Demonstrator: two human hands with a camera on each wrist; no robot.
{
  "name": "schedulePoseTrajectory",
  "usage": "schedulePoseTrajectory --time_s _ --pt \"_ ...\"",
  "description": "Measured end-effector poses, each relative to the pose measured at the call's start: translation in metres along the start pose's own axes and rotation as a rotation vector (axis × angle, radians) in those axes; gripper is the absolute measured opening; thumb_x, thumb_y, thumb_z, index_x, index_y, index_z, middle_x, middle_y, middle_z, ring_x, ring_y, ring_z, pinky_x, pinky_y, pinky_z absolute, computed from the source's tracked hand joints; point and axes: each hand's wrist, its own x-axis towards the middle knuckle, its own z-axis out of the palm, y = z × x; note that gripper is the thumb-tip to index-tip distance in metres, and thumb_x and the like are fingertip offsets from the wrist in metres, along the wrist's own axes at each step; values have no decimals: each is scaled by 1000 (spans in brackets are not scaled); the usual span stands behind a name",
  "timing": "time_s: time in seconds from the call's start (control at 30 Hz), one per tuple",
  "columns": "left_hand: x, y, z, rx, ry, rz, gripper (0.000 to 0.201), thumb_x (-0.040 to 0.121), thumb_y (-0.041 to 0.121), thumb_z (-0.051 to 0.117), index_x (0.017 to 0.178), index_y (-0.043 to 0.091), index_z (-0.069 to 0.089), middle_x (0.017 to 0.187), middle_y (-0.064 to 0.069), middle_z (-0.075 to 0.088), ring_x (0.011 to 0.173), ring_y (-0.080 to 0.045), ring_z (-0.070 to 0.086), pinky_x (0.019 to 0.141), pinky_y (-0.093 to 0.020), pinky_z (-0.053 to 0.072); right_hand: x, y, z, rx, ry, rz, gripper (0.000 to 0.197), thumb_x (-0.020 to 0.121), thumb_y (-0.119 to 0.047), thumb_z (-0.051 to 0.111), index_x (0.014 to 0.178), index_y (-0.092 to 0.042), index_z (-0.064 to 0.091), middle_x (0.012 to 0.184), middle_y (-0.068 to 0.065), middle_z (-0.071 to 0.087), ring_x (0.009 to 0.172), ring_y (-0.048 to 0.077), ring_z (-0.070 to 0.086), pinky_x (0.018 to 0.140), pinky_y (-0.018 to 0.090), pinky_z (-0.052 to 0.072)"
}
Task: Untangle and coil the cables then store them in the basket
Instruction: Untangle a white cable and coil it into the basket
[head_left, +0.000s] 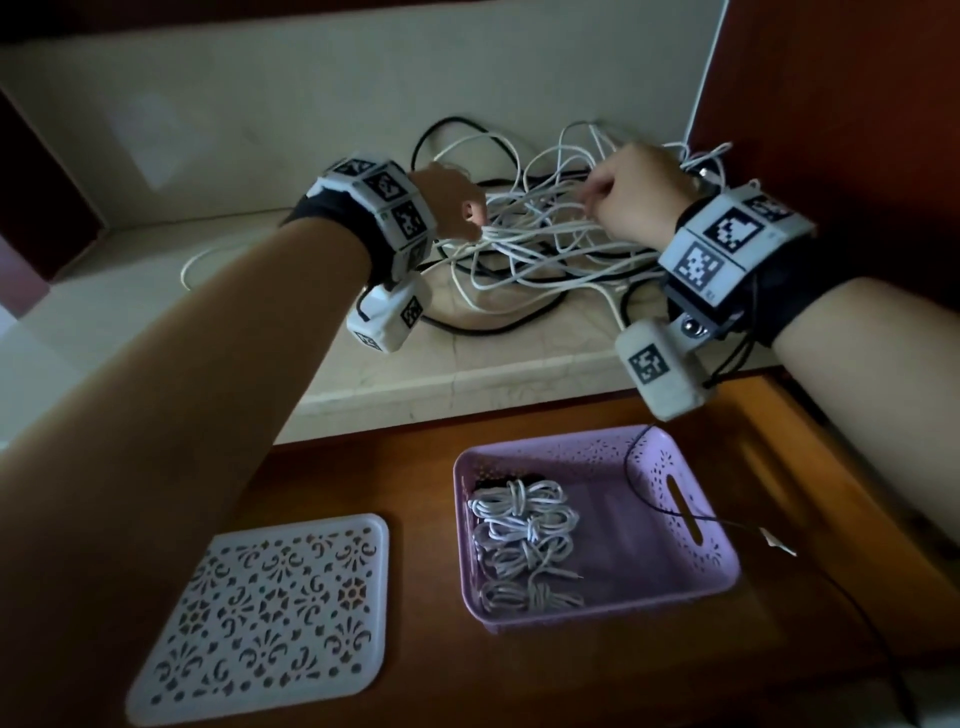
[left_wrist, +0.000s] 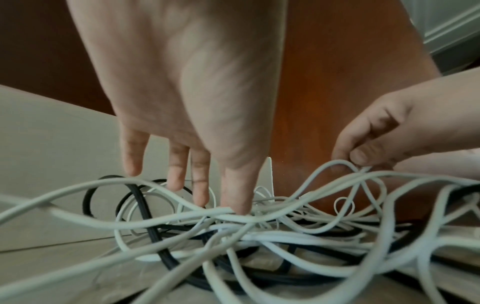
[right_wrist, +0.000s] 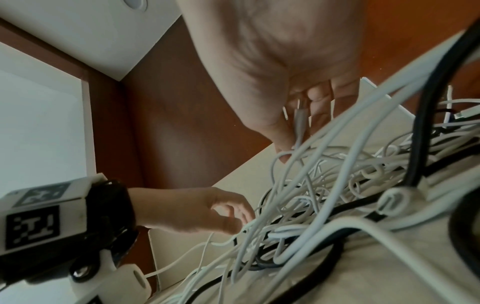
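A tangle of white cables (head_left: 545, 244) mixed with black cables (head_left: 493, 325) lies on a pale stone ledge (head_left: 467, 374). My left hand (head_left: 470, 221) is at the tangle's left side, and thumb and forefinger seem to pinch a white cable (left_wrist: 182, 218) while the other fingers (left_wrist: 176, 164) point down into the heap. My right hand (head_left: 592, 200) reaches in from the right and pinches a raised loop of thin white cable (left_wrist: 335, 164). In the right wrist view a cable's plug end (right_wrist: 300, 117) lies against the fingers of that hand. Below the ledge, a purple basket (head_left: 691, 540) holds several coiled white cables (head_left: 524, 540).
A white perforated lid (head_left: 270, 613) lies on the wooden surface left of the basket. A thin black wire (head_left: 636, 483) from my right wrist device trails over the basket's rim. The ledge ends at a pale back wall (head_left: 363, 104) and a red-brown side panel (head_left: 831, 104).
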Motion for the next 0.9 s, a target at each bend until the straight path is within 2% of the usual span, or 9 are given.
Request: schedulePoseTrajectory --time_s 0.13,0.27,0.33,0.47,0.57,0.67,0.73,0.8,0.9 --pt "-4 -4 -11 -31 69 5 24 93 21 55 108 3 62 117 -17 61 111 -30 54 88 -30 38 -1 2 -2 -6 -5 19 24 92 -11 52 107 -13 71 113 11 67 104 27 61 73 21 37" --pt "-13 -11 -38 -180 305 -44 14 90 16 56 99 8 65 111 -10 66 105 -27 57 82 -27 41 11 -1 -10 1 1 61 29 94 -15 50 109 5 65 113 24 63 108 34 58 73 27 39" --pt "-18 -18 -50 -232 387 -69 9 88 14 58 92 11 66 101 -8 67 94 -24 60 76 -26 42 20 -1 -16 70 37 106 30 93 -14 51 109 7 63 113 24 63 109 34 58 80 29 44" --pt "-32 -29 -75 -436 571 -96 17 88 9 61 74 19 58 74 2 61 64 -6 52 60 -16 39 24 -14 -26 259 35 67 30 93 -16 44 98 5 64 91 19 62 88 30 57 67 27 43" --pt "-43 -26 -99 -410 683 -110 5 88 14 61 90 12 65 83 2 59 78 -10 52 59 -14 37 22 -37 -30 398 -30 -72 36 96 -26 44 104 3 64 107 20 65 102 32 59 84 31 43" --pt "-51 -21 -119 -362 741 -104 14 90 15 56 99 7 64 93 -1 60 85 -13 53 67 -19 38 18 -64 -39 497 6 -152 36 97 -26 41 97 -4 69 101 17 68 94 26 60 79 30 41" --pt "-55 -18 -131 -399 801 -99 13 91 13 52 96 7 62 89 -2 62 81 -15 57 61 -18 39 17 -79 -49 633 30 -170 43 100 -32 35 89 -9 68 87 8 69 83 20 60 80 32 42" --pt "-57 -15 -141 -451 856 -98 8 92 13 49 91 11 57 84 -3 62 76 -15 56 57 -16 39 16 -92 -59 736 -27 -189 43 101 -38 29 85 -16 63 75 2 66 69 14 57 71 29 42" --pt "-60 -7 -154 -440 898 -114 11 93 15 50 98 9 58 86 -5 60 76 -17 53 63 -25 40 16 -102 -69 616 -93 -253 33 101 -28 34 81 -17 58 64 2 58 57 11 49 59 22 39"
